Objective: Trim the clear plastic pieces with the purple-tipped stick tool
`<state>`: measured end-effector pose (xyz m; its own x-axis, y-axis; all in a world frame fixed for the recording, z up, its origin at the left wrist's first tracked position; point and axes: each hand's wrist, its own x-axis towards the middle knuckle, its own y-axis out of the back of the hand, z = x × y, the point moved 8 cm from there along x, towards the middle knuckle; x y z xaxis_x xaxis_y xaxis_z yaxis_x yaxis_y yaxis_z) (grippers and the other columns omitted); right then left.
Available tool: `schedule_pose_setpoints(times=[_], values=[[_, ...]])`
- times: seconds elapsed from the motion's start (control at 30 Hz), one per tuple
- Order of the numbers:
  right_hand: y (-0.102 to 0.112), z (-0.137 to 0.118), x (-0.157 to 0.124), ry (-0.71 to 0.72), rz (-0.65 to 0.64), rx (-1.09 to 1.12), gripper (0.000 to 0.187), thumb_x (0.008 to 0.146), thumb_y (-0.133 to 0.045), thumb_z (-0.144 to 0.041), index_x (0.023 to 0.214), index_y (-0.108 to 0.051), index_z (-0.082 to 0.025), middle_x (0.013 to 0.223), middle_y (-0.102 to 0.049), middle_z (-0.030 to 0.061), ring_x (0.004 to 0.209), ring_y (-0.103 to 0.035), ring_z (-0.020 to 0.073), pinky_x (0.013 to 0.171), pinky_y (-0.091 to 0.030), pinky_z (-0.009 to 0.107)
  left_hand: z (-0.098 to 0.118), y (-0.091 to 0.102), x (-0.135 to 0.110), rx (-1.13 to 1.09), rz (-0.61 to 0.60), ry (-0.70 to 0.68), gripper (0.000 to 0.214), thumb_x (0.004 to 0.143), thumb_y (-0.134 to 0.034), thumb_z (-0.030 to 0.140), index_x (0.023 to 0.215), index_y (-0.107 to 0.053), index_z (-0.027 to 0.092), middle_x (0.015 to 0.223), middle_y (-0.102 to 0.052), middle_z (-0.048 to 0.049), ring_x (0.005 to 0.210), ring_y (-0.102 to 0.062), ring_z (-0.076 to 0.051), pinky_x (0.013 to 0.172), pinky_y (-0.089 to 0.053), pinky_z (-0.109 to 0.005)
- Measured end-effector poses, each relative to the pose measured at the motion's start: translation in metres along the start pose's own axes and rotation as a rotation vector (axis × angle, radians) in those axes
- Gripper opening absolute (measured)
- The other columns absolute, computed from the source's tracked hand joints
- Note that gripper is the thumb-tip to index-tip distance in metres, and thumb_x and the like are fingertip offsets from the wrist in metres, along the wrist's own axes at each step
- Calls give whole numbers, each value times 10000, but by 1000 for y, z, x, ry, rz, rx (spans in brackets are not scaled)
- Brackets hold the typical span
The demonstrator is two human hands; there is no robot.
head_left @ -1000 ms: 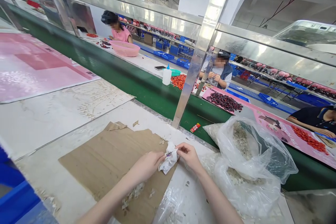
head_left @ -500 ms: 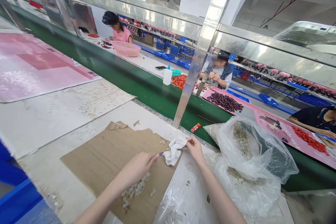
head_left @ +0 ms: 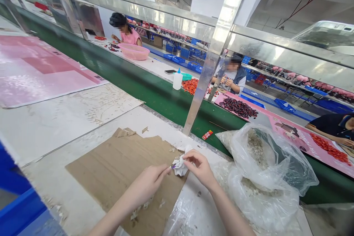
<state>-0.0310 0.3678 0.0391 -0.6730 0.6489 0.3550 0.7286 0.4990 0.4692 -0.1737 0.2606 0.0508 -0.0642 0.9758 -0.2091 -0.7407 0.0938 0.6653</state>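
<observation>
A: What is the left hand gripping?

B: Its thumb and fingers are pinching a small purple-marked piece, which is projecting just past the fingertips and meeting the white cloth.

A: State the condition of the right hand.

B: The thumb and fingers are pinching the white cloth; the hand itself is partly hiding the contact.

A: Specify the location of the piece.

B: It is sitting between the two hands, over the right-hand portion of the brown cardboard. Whether the cloth is touching the cardboard, I cannot tell.

A: Identify the surrounding items.

B: Pale scraps are lying on the cardboard near the left wrist. To the right of the hands, clear plastic bags are holding pale flakes. Beyond the hands, a steel post is standing beside the green belt. A red packet is lying right of the post. Near the belt's far edge, a blue-capped bottle is standing upright.
</observation>
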Motion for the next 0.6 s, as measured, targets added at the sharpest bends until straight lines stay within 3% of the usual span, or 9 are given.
schedule_pose_setpoints(times=[0.13, 0.27, 0.47, 0.6], values=[[-6, -34, -8, 23, -73, 64, 281, 1039, -719, -449, 1087, -740, -174, 1046, -769, 48, 850, -740, 181, 791, -651, 374, 15, -1, -12, -45, -11, -61, 337, 1005, -264, 378, 695, -362, 291, 731, -703, -33, 751, -690, -268, 729, -496, -343], [1, -50, -12, 22, -73, 73, 338, 1039, -706, -495, 938, -762, -177, 977, -779, 46, 886, -747, 192, 796, -641, 367, 23, -4, -20, -34, -28, -79, 308, 972, -274, 415, 698, -344, 293, 716, -697, -32, 731, -676, -271, 711, -472, -336], [30, -42, -22, -9, -2, -5, 301, 1075, -660, -444, 975, -731, -169, 996, -769, 43, 935, -756, 205, 841, -644, 397, 27, -8, -26, 14, -53, -58, 293, 964, -233, 401, 735, -379, 291, 771, -721, -62, 790, -712, -299, 740, -451, -351], [31, -29, -28, -34, -18, -120, 235, 1076, -669, -393, 1036, -732, -170, 1026, -766, 43, 922, -752, 200, 842, -649, 398, 26, -13, -26, 34, -64, -51, 296, 960, -225, 400, 723, -369, 296, 766, -731, -92, 793, -716, -327, 740, -443, -372]])
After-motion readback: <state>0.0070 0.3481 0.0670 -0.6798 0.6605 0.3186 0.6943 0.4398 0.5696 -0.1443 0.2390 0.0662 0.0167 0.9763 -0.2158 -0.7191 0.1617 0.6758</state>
